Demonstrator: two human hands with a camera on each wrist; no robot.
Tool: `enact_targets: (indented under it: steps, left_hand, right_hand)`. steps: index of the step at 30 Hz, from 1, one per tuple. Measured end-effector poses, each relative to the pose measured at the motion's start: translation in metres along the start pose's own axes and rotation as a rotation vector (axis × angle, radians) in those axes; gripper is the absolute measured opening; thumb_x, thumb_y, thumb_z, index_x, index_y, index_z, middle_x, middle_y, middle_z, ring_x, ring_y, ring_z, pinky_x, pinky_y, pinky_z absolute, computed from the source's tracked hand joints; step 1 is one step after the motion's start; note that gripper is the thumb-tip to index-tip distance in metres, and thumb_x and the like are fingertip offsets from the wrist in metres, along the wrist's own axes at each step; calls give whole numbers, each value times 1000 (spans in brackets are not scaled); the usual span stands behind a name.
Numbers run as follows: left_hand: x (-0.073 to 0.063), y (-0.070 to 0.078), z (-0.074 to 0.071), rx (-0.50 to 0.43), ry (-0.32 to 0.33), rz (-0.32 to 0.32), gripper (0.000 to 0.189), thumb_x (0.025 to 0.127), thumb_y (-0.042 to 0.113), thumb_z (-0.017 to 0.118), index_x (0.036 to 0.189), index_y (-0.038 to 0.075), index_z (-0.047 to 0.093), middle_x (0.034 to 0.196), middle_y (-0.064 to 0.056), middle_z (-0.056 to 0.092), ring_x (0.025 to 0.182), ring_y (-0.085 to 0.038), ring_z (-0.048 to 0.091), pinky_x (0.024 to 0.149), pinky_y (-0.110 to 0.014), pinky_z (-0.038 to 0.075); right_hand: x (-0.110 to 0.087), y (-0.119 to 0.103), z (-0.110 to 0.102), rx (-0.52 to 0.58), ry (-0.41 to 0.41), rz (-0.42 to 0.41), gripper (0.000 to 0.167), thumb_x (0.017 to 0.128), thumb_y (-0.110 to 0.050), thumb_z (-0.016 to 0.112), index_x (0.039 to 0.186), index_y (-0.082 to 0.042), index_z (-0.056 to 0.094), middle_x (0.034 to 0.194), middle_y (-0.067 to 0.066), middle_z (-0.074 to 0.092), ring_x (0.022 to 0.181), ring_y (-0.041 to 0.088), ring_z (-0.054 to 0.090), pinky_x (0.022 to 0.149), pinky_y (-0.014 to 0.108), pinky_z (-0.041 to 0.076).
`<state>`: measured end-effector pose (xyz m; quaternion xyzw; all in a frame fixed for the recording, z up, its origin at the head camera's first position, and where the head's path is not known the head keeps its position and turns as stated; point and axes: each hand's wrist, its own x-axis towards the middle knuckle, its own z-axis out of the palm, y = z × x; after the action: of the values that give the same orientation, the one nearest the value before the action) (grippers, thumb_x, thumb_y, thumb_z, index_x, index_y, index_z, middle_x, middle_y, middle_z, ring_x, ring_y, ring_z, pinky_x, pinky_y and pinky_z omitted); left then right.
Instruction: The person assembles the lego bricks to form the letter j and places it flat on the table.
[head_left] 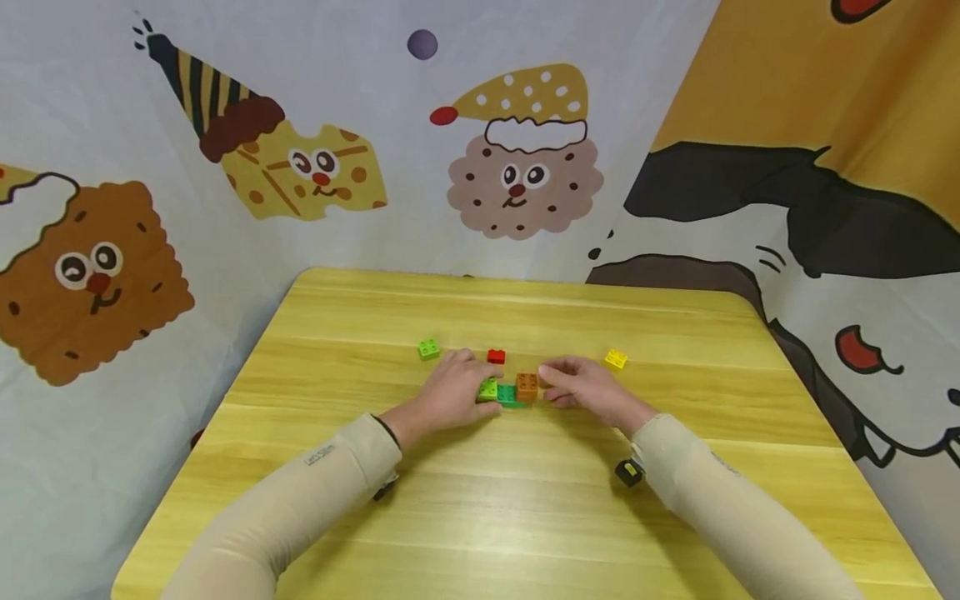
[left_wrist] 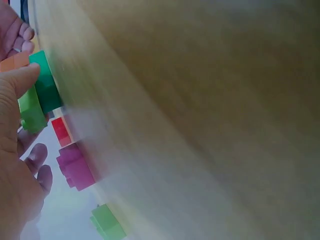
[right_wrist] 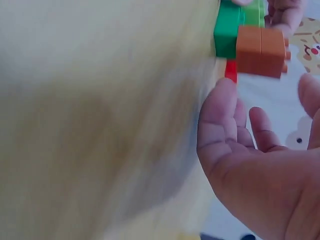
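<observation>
A small toy-brick assembly sits mid-table: a long dark green brick [head_left: 507, 394] below, with a light green brick [head_left: 488, 389] at its left and orange bricks [head_left: 527, 385] at its right. My left hand [head_left: 453, 392] grips the left end, thumb on the near side as the left wrist view shows. Beside the orange bricks is my right hand [head_left: 585, 387], its fingers loosely bent with nothing between them. In the right wrist view a gap separates its fingertips [right_wrist: 225, 92] from the orange bricks, which show a seam across them.
Behind the assembly lies a red brick [head_left: 496, 357]. A loose light green brick [head_left: 428, 349] is at the back left, a yellow brick [head_left: 616, 359] at the back right. The left wrist view shows a purple brick [left_wrist: 76, 167]. A printed cloth [head_left: 412, 217] hangs behind the table.
</observation>
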<state>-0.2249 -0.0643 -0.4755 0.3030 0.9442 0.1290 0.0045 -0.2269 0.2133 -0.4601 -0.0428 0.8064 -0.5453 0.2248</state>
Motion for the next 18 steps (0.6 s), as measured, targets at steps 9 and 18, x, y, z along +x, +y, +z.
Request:
enact_targets:
  steps: [9, 18]
  left_hand:
    - [0, 1, 1, 19, 10, 12, 45, 96, 48, 79, 136, 27, 72, 133, 8, 76, 113, -18, 55, 108, -44, 43]
    - [1, 2, 2, 8, 13, 8, 44, 94, 45, 82, 133, 26, 75, 130, 9, 77, 106, -17, 56, 105, -41, 44]
  right_hand:
    - [-17, 8, -62, -667, 361, -114, 50, 107, -36, 65, 144, -2, 62, 142, 23, 66, 118, 41, 69, 95, 55, 58]
    - [-29, 36, -110, -672, 391, 18, 64, 105, -43, 67, 150, 1, 55, 152, 28, 58, 130, 48, 61, 106, 62, 51]
